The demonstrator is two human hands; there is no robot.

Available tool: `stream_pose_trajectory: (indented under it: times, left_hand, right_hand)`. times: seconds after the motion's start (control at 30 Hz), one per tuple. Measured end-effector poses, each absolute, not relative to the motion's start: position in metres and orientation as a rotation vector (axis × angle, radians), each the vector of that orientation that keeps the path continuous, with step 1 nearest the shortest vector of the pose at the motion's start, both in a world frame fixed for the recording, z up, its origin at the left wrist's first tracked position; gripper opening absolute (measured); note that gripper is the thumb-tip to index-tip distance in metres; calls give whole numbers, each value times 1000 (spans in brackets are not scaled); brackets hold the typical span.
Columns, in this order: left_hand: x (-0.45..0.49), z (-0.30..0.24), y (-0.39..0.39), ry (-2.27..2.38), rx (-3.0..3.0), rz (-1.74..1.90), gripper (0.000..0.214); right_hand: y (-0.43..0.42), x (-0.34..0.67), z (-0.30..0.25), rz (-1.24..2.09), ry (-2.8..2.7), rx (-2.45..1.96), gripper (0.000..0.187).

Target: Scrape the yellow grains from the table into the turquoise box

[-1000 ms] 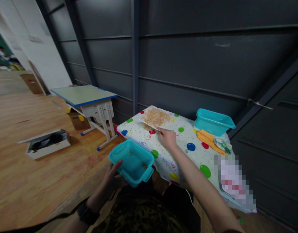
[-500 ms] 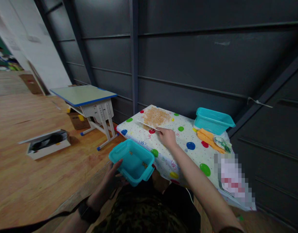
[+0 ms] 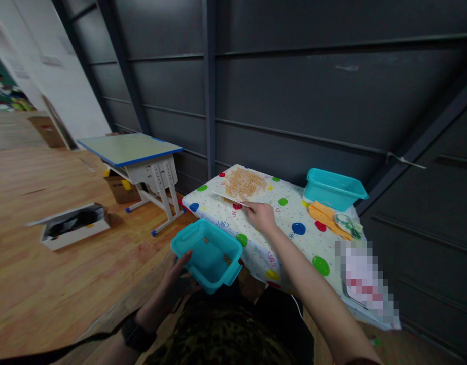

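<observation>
My left hand [image 3: 176, 278] grips the near left side of a turquoise plastic basin [image 3: 207, 263], thumb over its rim and the other fingers partly hidden. Two small clumps of tan grains lie in the basin, which sits just off the front edge of the table. Over the tabletop, my right hand [image 3: 261, 215] is closed on one end of a thin, flat white sheet [image 3: 229, 197], seen nearly edge-on. Just beyond the sheet, a spread of yellowish-tan grains [image 3: 244, 182] covers the far left part of the tablecloth [image 3: 273, 233]. Their exact kind is too small to tell.
On the table's right stand a second turquoise basin [image 3: 334, 187], an orange cloth [image 3: 322, 217], a round clear-and-green item [image 3: 348, 225] and a blurred-out object [image 3: 364, 284]. A dark panelled wall [image 3: 294, 91] rises behind. Left are a desk [image 3: 134, 148] and an open white box [image 3: 75, 228].
My right hand and the white sheet have shifted slightly left and towards me, away from the grains. The basin in my left hand has barely moved.
</observation>
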State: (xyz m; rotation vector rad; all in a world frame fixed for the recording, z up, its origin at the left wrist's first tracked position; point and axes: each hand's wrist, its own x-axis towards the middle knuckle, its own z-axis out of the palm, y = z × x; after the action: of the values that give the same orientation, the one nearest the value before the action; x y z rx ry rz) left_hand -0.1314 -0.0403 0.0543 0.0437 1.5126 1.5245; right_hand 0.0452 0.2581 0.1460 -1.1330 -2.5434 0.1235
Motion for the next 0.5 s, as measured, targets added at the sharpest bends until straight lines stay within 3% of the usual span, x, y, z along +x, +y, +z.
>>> stream_pose_trajectory:
  times: [0.3,0.5]
  left_hand:
    - [-131,56,-41,1520,61,1513,74]
    - [-131,53,-41,1492,35,1532,79]
  right_hand:
    - [259,49,136,113,-2457,-1026,46]
    - [255,52,135,167,-2520,-891,44]
